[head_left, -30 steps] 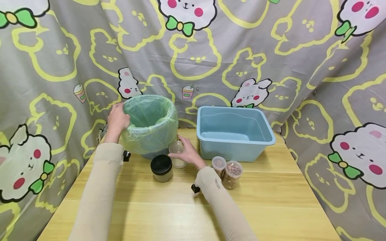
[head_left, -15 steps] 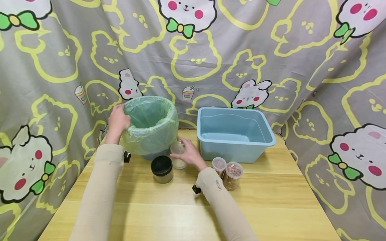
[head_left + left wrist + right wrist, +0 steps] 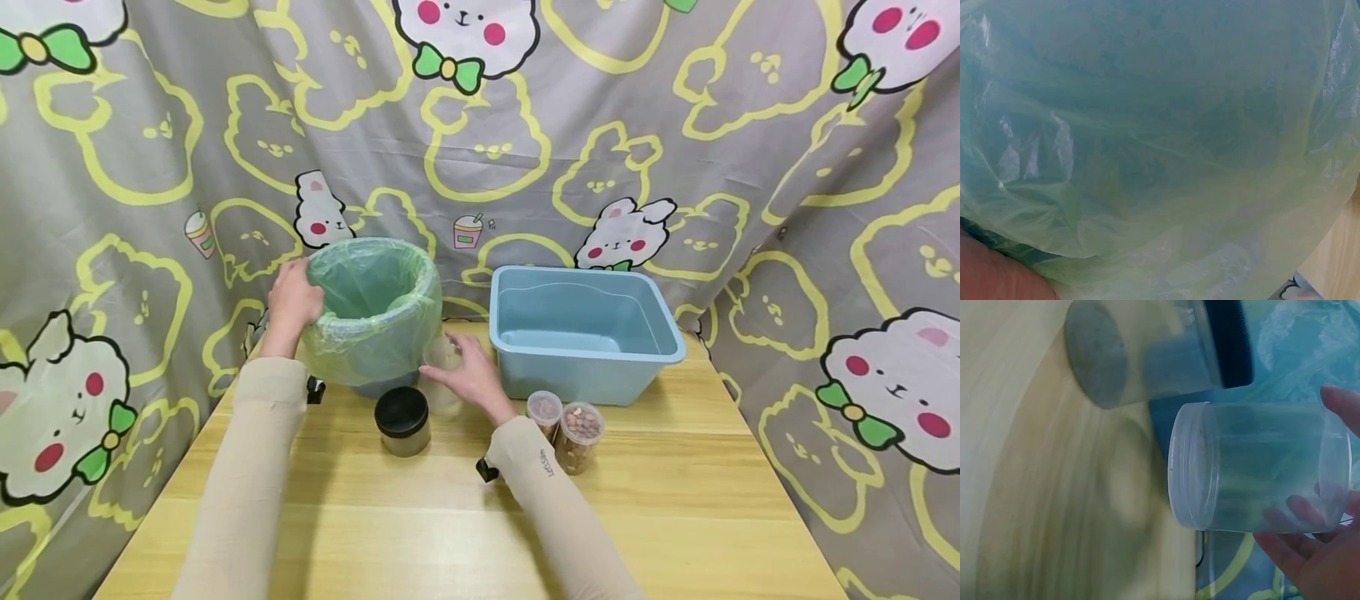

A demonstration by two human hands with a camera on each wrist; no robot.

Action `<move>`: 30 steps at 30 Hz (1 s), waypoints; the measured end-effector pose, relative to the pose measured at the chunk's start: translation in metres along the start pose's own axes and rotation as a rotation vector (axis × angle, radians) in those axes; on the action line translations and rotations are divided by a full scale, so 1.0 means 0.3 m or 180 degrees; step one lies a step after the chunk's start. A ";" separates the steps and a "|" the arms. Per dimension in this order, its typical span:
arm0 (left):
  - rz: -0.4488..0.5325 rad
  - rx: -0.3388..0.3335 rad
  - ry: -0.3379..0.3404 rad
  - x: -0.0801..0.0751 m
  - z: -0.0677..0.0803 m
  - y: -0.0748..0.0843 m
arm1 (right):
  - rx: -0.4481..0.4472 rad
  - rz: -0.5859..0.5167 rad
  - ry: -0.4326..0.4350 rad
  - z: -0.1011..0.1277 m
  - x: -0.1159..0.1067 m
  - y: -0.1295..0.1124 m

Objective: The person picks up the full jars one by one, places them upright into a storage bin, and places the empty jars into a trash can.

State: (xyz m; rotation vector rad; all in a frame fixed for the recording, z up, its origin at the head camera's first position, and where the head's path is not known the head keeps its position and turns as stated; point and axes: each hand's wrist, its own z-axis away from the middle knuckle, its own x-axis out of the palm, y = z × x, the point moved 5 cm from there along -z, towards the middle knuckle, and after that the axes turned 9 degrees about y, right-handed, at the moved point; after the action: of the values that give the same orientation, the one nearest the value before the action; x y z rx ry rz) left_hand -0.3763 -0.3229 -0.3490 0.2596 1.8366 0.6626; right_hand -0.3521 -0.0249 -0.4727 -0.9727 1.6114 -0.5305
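Observation:
My left hand [image 3: 294, 293] grips the left rim of a blue bin lined with a thin green plastic bag [image 3: 367, 342]. In the left wrist view the bag [image 3: 1166, 137] fills most of the picture, with part of the hand at the lower left. Beside the bin, my right hand [image 3: 468, 375] has its thumb and fingers around a clear plastic jar [image 3: 1266, 465], near the jar's upper end. The jar's ridged rim points down toward the table, and its walls look see-through. Just to its left stands a clear jar with a black lid [image 3: 402, 412].
A light blue rectangular tub [image 3: 585, 367] stands at the back right. In front of it are a small lidded container [image 3: 544, 406] and a larger jar of nuts [image 3: 579, 433], close to my right sleeve. A patterned curtain [image 3: 495, 108] surrounds the wooden table [image 3: 405, 533].
The right thumb and fingers have spread slightly at the clear jar, which is now blurred in the head view. The left hand keeps its place on the bin.

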 end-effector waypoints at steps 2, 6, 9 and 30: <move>-0.0006 0.0000 -0.0004 0.002 0.000 0.000 | -0.0020 -0.0057 0.0030 -0.001 -0.010 -0.013; -0.0001 0.0001 0.0011 0.001 -0.001 0.004 | -0.0049 -0.0149 0.0094 -0.005 -0.030 -0.035; 0.0009 0.0002 0.0020 -0.002 -0.002 0.005 | -0.0055 -0.0226 0.0154 -0.006 -0.044 -0.047; 0.0014 -0.0012 0.0012 0.002 -0.006 -0.003 | -0.0410 -0.0653 0.0899 -0.026 -0.177 -0.191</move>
State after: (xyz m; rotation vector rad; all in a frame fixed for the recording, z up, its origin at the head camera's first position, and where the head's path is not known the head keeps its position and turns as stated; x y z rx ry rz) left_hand -0.3782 -0.3240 -0.3496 0.2602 1.8388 0.6700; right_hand -0.3397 -0.0148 -0.3959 -1.2101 1.8240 -0.7377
